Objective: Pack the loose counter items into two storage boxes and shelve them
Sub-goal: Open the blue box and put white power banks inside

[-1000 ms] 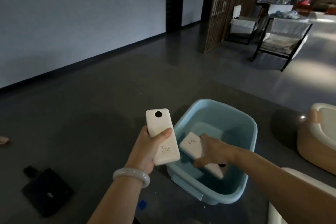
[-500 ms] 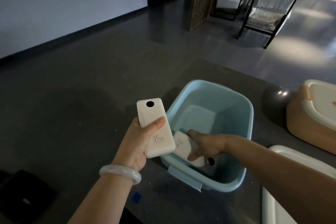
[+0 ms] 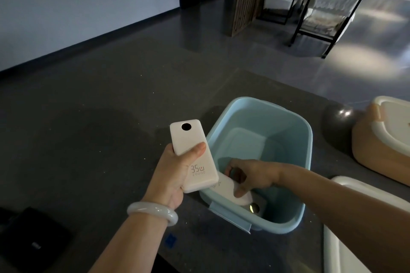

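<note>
— Which one is being packed?

— The lower power bank. The right hand is gripping it, fingers curled over it and thumb on its face, and laying it inside the blue box, against the near wall.

— Is it touching the bottom?

— I can't tell; the hand is covering too much of it.

— And the other hand?

— The left hand is clasping the second power bank, thumb clamped across its front, and holding it just outside the box's left rim.

— How far along, then?

— Early, I'd say. One item is going in and one is waiting in hand. A dark flat item is lying on the counter at the left. The peach box is sitting lidded on the right, and a white lid is lying nearer. Nothing is looking shelved.

— Anything changing from a second ago?

— The lower power bank is sinking. It was tilted up nearer the rim, and now it's lying deep by the near wall. The left hand is keeping the same hold.
</note>
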